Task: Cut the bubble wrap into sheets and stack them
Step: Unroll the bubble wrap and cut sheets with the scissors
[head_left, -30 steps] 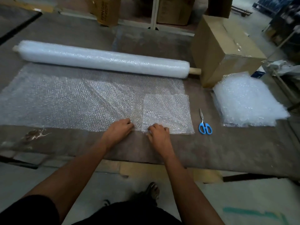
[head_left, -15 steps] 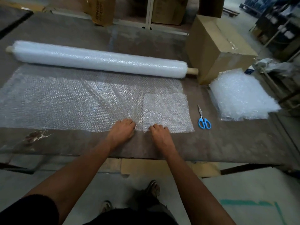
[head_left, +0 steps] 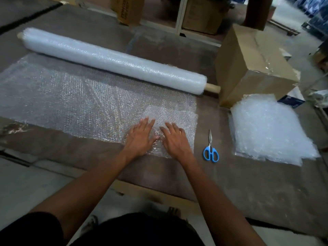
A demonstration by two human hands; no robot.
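A long roll of bubble wrap (head_left: 113,61) lies across the back of the brown table (head_left: 230,178). Its unrolled length (head_left: 62,100) spreads flat toward me. A smaller folded piece (head_left: 177,116) lies on the right end of that length. My left hand (head_left: 142,135) and my right hand (head_left: 174,139) lie side by side on the near edge of the wrap, fingers straight, pressing it flat. Blue-handled scissors (head_left: 210,150) lie shut on the table just right of my right hand. A stack of cut sheets (head_left: 269,130) sits at the far right.
A large cardboard box (head_left: 252,66) stands behind the stack, next to the roll's cardboard core end (head_left: 213,88). More boxes (head_left: 127,11) and a white frame stand beyond the table. My feet and the grey floor show below the table's near edge.
Both hands have opened from curled on the wrap's near edge to flat, and slid forward onto the wrap. The camera has swung, shifting the scene.
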